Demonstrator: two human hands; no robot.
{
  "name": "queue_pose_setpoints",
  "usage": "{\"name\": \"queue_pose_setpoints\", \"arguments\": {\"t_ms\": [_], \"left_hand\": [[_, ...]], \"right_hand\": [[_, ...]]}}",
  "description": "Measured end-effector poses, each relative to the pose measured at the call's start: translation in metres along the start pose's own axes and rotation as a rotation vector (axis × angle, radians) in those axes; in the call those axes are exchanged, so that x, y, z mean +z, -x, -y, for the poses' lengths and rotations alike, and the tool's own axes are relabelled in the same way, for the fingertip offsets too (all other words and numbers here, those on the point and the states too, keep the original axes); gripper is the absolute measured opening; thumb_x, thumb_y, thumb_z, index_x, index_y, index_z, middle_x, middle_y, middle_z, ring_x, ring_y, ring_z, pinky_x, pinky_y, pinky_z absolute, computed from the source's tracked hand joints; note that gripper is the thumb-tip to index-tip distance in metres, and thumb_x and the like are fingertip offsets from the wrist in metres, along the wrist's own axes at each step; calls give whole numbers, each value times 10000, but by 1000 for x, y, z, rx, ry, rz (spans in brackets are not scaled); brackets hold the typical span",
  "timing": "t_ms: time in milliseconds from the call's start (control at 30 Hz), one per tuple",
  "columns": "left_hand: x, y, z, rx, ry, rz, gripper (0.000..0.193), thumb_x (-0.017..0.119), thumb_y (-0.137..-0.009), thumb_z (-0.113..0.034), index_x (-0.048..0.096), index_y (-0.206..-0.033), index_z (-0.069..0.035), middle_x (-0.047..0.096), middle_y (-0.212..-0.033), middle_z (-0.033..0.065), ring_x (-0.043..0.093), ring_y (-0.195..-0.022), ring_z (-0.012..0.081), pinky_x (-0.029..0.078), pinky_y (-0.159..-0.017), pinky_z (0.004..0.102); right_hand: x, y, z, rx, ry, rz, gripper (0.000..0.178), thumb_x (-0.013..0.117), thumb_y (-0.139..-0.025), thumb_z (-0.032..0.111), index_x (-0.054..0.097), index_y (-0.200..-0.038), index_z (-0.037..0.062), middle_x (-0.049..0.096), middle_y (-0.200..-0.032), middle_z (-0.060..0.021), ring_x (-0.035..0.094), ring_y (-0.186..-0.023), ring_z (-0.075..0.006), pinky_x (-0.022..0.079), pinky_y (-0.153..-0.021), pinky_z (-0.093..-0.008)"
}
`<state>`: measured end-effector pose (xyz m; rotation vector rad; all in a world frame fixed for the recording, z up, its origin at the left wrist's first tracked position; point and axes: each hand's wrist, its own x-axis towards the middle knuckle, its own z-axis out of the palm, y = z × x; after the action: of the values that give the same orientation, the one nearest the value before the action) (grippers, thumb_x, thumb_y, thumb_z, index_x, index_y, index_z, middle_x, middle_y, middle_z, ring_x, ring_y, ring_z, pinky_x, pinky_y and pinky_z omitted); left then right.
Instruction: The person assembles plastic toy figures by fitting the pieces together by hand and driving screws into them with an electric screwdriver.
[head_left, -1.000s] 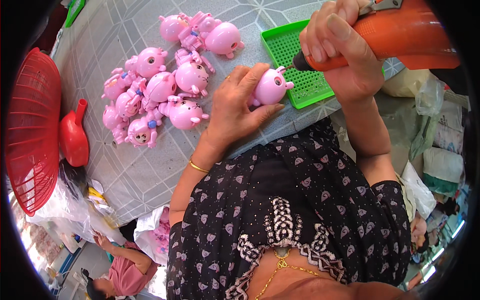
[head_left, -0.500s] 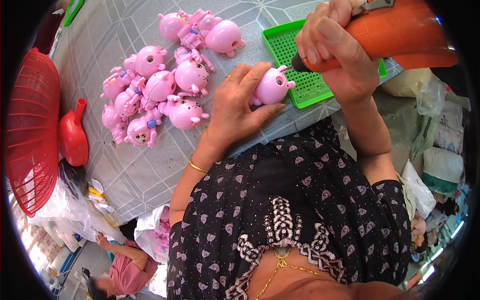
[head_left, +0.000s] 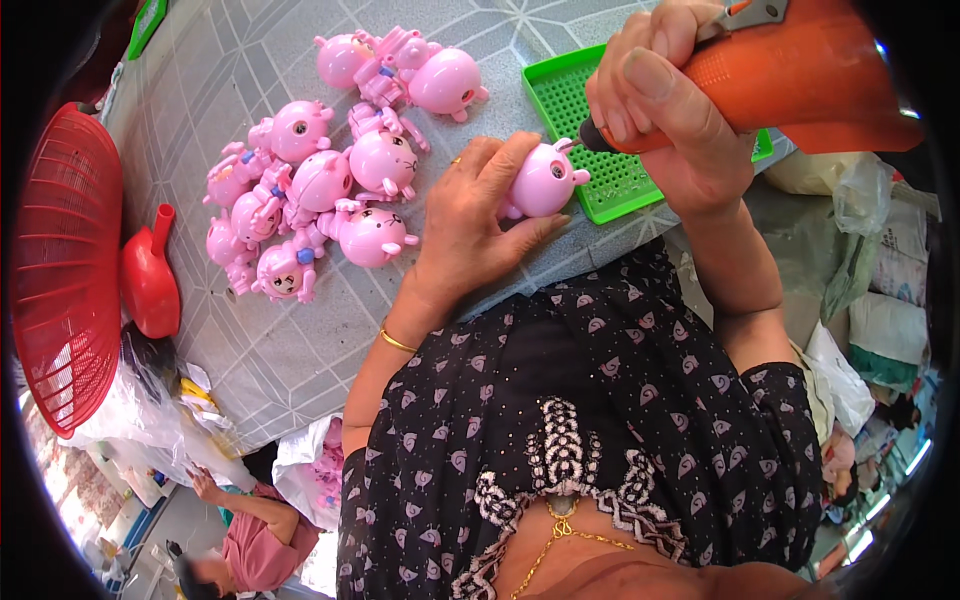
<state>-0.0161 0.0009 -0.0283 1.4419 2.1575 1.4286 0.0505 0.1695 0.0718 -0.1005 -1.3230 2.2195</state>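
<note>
My left hand [head_left: 478, 212] is closed round a pink plastic toy figure [head_left: 543, 180] and holds it down on the table, its round head turned toward the right. An orange electric screwdriver [head_left: 735, 85] lies in the grip of my right hand [head_left: 690, 130], fingers wrapped round its body. The driver's thin bit reaches the toy's head beside an ear; whether a screw sits at its tip is too small to tell. Several more pink toy figures [head_left: 320, 182] lie in a cluster left of my left hand, and others [head_left: 447, 80] lie farther back.
A green perforated tray [head_left: 610, 205] with small bits in it sits under and beyond the driver. At the left are a red basket [head_left: 65, 270] and a red scoop [head_left: 150, 285]. Bags [head_left: 885, 330] are piled at the right. Another person [head_left: 262, 540] is at lower left.
Little differs. The view has shifted slightly; both hands keep their grips, with the driver's bit still at the toy's head.
</note>
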Motion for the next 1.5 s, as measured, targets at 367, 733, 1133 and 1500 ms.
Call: {"name": "queue_pose_setpoints", "arguments": {"t_ms": [367,733,1133,1500], "left_hand": [[2,-2,-1,-1,10,6,722,911,-692,-278,608,-1308,-56,644,-1047,149,650,-899,345,534,-759,427],[0,1,2,27,-14,22,742,905,-696,-280,586,-1324,-45,620,-1064,168,637,-904,368,519,-770,446],[0,-2,-2,44,-51,59,741,896,-702,-284,582,-1321,-26,628,-1082,179,636,-947,383,515,-800,457],[2,3,-3,32,-76,11,746,897,-694,-283,590,-1334,-52,640,-1091,165,636,-974,359,520,-826,448]], "right_hand": [[-43,-65,-54,-906,-181,767,278,738,-834,-66,507,-923,60,610,-773,-57,576,-652,-113,494,-605,-248],[-23,-28,-22,-450,446,375,229,772,-846,0,557,-910,46,578,-772,4,552,-620,-84,444,-571,-244],[-24,-20,-23,-393,373,279,232,793,-800,-11,574,-859,36,578,-735,12,553,-618,-69,424,-530,-230],[1,5,28,12,112,-18,201,739,-926,73,561,-832,70,611,-737,-26,586,-618,-97,466,-581,-243]]}}
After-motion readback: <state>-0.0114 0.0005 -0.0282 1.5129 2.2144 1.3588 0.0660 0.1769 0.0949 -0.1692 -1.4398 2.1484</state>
